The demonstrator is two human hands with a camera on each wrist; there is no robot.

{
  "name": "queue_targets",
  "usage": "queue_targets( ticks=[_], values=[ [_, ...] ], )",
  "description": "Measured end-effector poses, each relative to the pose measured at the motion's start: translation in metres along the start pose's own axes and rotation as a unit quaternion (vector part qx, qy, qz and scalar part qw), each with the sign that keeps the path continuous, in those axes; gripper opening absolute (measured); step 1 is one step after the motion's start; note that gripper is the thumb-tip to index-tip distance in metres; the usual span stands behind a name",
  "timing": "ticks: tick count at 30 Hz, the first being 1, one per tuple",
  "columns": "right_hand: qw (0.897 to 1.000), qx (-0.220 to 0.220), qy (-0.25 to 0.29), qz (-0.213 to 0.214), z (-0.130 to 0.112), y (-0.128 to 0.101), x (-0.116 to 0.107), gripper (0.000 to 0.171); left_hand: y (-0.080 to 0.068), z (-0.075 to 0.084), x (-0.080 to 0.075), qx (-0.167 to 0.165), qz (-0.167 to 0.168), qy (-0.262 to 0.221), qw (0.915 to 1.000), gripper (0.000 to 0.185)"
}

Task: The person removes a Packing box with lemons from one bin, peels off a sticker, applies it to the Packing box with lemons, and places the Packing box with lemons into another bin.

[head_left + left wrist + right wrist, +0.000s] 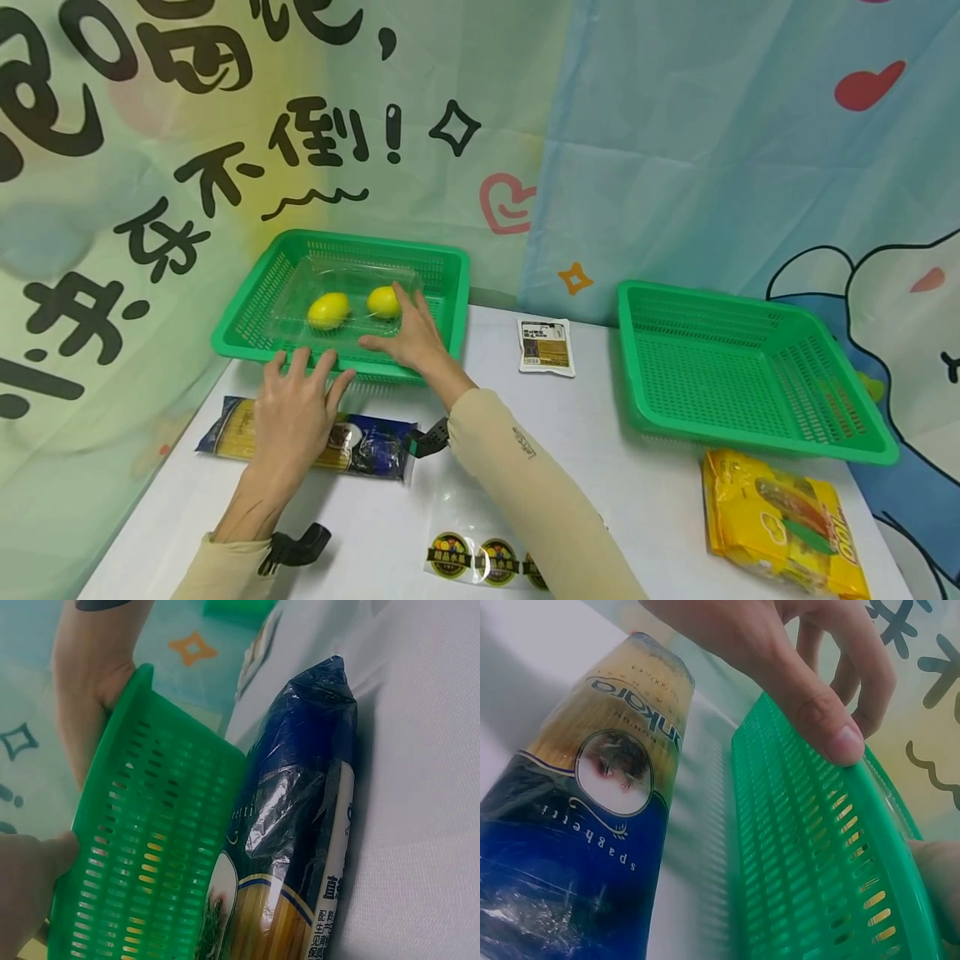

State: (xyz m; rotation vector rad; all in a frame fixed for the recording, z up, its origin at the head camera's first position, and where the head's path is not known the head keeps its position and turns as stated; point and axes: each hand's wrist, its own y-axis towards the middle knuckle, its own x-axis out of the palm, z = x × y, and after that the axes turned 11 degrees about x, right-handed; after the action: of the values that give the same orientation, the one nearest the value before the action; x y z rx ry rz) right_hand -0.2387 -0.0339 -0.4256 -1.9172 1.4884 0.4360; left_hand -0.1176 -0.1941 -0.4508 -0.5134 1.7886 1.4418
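Observation:
Two yellow lemons lie in a clear plastic box inside the left green basket. My right hand reaches over the basket's front right part, its fingers by the right lemon and thumb spread. The basket wall partly hides that hand in both wrist views. My left hand is at the front rim, fingers spread; in the right wrist view its thumb touches the rim. Under the left hand, in front of the basket, lies a blue and yellow spaghetti pack.
Another green basket stands at the right, with a yellow food bag in front of it. Between the baskets lies a small white and brown packet. A clear bag with round labels is near the front; a printed cloth hangs behind.

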Motion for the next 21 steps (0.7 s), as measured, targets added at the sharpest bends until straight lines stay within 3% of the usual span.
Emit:
queue_targets(
  ticks=[6, 12, 21],
  values=[
    [1.000, 0.010, -0.008, -0.010, -0.0017, 0.0021, -0.0004, 0.112, 0.0001, 0.0004, 0.0009, 0.001, 0.004, 0.000, 1.0000, 0.073],
    [0.999, 0.001, -0.044, 0.003, -0.0047, 0.0045, -0.0023, 0.107, 0.0004, 0.0004, 0.0014, 0.010, 0.004, 0.004, 0.9999, 0.048],
    [0.998, -0.014, -0.041, 0.036, -0.0057, 0.0040, -0.0019, 0.101, -0.0007, -0.0007, 0.0004, 0.014, 0.003, 0.005, 0.9999, 0.047]
  ],
)
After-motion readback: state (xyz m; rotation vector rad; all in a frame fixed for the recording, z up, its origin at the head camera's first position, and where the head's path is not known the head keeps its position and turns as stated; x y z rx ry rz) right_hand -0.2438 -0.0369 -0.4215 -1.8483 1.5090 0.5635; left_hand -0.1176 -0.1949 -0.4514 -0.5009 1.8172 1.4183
